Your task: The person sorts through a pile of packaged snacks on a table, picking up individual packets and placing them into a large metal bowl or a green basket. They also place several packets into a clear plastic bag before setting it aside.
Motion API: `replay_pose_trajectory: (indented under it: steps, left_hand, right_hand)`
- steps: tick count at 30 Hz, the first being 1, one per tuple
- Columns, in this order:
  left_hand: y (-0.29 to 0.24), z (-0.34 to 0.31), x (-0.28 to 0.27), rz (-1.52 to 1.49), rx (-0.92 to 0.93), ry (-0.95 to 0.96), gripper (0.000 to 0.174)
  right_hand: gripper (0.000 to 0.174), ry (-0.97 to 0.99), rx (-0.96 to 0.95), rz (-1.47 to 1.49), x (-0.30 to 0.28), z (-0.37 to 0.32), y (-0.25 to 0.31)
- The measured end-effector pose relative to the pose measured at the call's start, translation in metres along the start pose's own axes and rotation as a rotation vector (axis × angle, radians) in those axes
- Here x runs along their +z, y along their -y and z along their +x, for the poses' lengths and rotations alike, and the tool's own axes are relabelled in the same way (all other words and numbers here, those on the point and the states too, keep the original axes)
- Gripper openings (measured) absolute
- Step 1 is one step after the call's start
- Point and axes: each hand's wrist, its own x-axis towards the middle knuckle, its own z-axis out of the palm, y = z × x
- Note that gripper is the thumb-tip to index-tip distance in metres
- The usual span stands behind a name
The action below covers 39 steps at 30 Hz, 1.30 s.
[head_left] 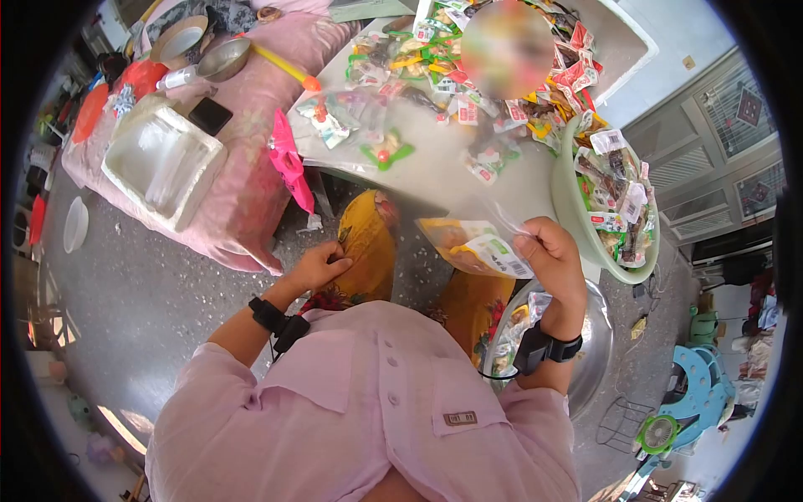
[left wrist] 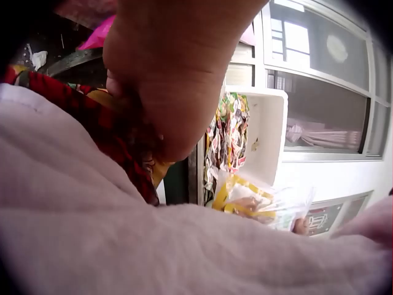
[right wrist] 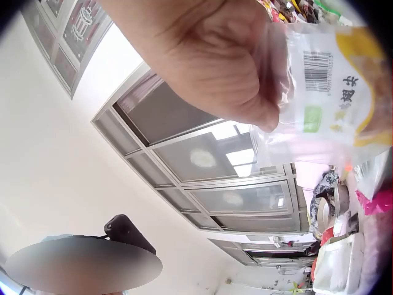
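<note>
My right hand [head_left: 552, 255] pinches the top edge of a clear plastic food packet [head_left: 478, 247] with a yellow and white printed label. In the right wrist view, thumb and fingers grip the clear edge of the packet [right wrist: 344, 92], and a barcode shows on its label. The packet hangs tilted over my lap, in front of the table's near edge. My left hand [head_left: 322, 266] rests on my thigh, on the yellow patterned trousers [head_left: 365, 243], its fingers loosely curled with nothing in them. In the left wrist view, the left hand [left wrist: 169, 74] hides most of the lap.
On the table [head_left: 514, 197] lie several loose packets [head_left: 389, 151] and a large heap. A pale green basin [head_left: 562, 197] of packets stands at its right; a steel basin [head_left: 598, 335] is below. Left, a pink-covered surface [head_left: 251, 192] bears a foam box [head_left: 163, 167].
</note>
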Motion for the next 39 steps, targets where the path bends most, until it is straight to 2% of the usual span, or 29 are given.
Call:
replay_pose_trajectory:
  steps: [3,4,7,10,13,14,17,18,21,24,30,34,37,39]
  left_hand:
    - [-0.018,-0.02,-0.01,0.164,0.079,0.26,0.016]
    - [-0.027,-0.02,-0.012,0.164,0.098,0.267,0.012]
    - [-0.063,0.0,-0.011,-0.031,0.206,0.023,0.012]
    - [-0.093,0.031,-0.001,-0.161,0.423,-0.187,0.015]
    - [-0.126,0.044,0.005,-0.256,0.502,-0.128,0.019]
    - [-0.131,0.047,0.008,-0.202,0.605,-0.124,0.019]
    - [-0.131,0.051,0.019,-0.385,0.504,0.13,0.018]
    - [-0.134,0.051,0.02,-0.352,0.454,0.174,0.017]
    - [-0.146,0.048,0.025,-0.402,0.552,0.244,0.016]
    - [-0.148,0.05,0.035,-0.524,0.384,0.321,0.015]
    - [-0.145,0.055,0.025,-0.78,0.339,0.287,0.01]
    - [-0.138,0.06,0.01,-0.736,0.329,0.221,0.008]
    - [-0.134,0.055,0.012,-0.45,0.361,0.146,0.009]
    - [-0.132,0.055,0.018,-0.488,0.376,0.156,0.008]
  right_hand:
    - [0.006,0.022,0.016,0.03,0.002,0.0,-0.005]
    - [0.006,0.034,0.019,0.031,0.003,0.0,-0.002]
    - [0.006,0.073,0.018,0.026,0.004,0.0,0.004]
    - [0.006,0.104,0.018,-0.002,0.005,-0.001,0.012]
    - [0.007,0.121,0.009,-0.011,0.007,-0.002,0.013]
    - [0.008,0.126,0.005,-0.008,0.008,-0.003,0.012]
    - [0.009,0.12,0.033,-0.013,0.009,-0.005,0.013]
    - [0.009,0.121,0.006,-0.031,0.01,-0.005,0.013]
    - [0.009,0.138,-0.03,-0.085,0.012,-0.003,0.018]
    - [0.009,0.145,-0.003,-0.12,0.016,-0.002,0.022]
    - [0.008,0.036,-0.009,-0.107,0.014,-0.008,0.017]
    - [0.009,0.036,-0.047,-0.154,0.019,-0.008,0.026]
    - [0.01,0.063,-0.062,-0.212,0.021,-0.008,0.028]
    - [0.011,0.059,-0.073,-0.255,0.015,-0.015,0.024]
